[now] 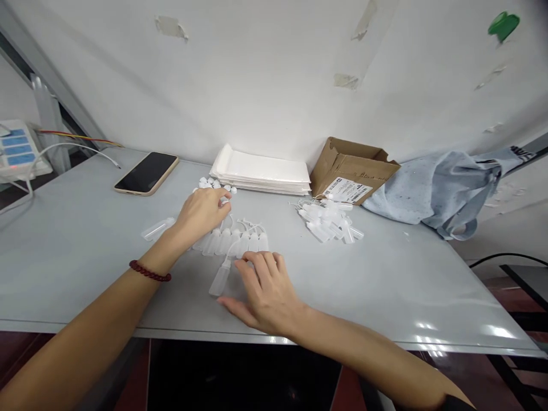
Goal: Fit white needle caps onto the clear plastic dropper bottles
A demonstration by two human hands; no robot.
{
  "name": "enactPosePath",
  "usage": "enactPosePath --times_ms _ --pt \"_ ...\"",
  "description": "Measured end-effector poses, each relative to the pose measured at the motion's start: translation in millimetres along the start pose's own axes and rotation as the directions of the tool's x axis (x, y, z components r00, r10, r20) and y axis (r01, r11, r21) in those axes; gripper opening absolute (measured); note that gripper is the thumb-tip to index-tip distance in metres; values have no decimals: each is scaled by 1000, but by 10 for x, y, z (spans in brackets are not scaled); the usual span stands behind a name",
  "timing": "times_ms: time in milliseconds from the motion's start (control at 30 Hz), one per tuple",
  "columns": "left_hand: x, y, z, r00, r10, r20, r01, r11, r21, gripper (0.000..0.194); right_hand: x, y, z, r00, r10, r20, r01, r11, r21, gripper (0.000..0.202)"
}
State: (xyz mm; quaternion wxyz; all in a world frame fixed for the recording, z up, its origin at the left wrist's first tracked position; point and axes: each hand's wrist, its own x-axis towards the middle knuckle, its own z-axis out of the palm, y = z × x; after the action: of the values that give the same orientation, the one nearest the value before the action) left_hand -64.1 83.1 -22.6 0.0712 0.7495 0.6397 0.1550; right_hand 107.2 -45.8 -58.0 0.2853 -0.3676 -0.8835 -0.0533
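Note:
My left hand (pixel 203 212) reaches over the small white caps (pixel 208 182), its fingers curled; what lies between the fingertips is too small to make out. A row of translucent white bottles (pixel 226 242) with thin strings lies between my hands. Nearer the front, one translucent bottle (pixel 220 279) lies tilted beside my right hand (pixel 268 294). That hand has its thumb and fingers apart, its fingertips near the bottle's string, with nothing seen held. A loose pile of similar bottles (pixel 327 220) rests to the right.
A phone (pixel 146 173) lies at the back left, near a power strip (pixel 19 151) and white cable. Along the wall stand a stack of white envelopes (pixel 265 171), an open cardboard box (pixel 353 171) and light blue cloth (pixel 428 188). The table's front edge (pixel 385 342) runs below my arms.

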Motion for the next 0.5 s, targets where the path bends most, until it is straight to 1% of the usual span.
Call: enactPosePath --times_ms 100,233,367,500 --pt "-10 26 -11 1000 0 -16 0 999 -35 41 36 -41 77 1000 2 -1 -2 1000 13 54" --pt "-23 54 -26 1000 2 -19 -4 996 -91 41 70 -100 151 1000 -17 -25 17 1000 -5 57" --pt "-37 76 -23 999 18 -27 -21 992 -125 41 87 -141 180 1000 3 -1 -3 999 -34 55" --pt "-44 83 -20 999 30 -42 -35 991 -132 40 92 -137 172 998 14 60 -13 1000 -23 48"
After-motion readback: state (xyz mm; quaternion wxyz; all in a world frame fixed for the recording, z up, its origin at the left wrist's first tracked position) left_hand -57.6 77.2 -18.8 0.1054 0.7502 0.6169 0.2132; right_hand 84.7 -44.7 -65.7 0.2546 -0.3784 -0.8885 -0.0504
